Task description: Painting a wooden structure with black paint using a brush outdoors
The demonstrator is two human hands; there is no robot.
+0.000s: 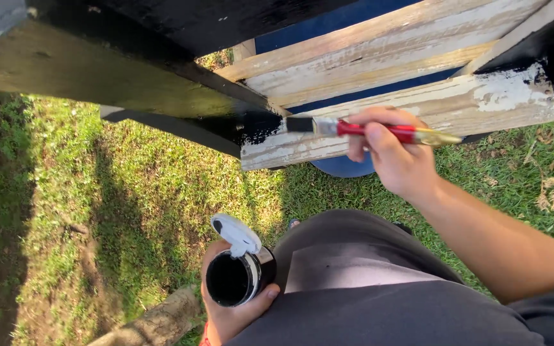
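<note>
I note sunlit green grass with bare dirt patches at left, a pale rounded log lying on it at bottom, and a round blue object behind the planks.

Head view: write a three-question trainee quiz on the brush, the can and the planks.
1. True or false: the right hand holds the brush by its red handle.
2. The can in the left hand holds: A white paint, B black paint, C water.
3. Where are the bristles: on the weathered plank, or on the grass?

Key
1. True.
2. B; its white lid is flipped open.
3. On the plank, at the edge of the fresh black paint.
</note>
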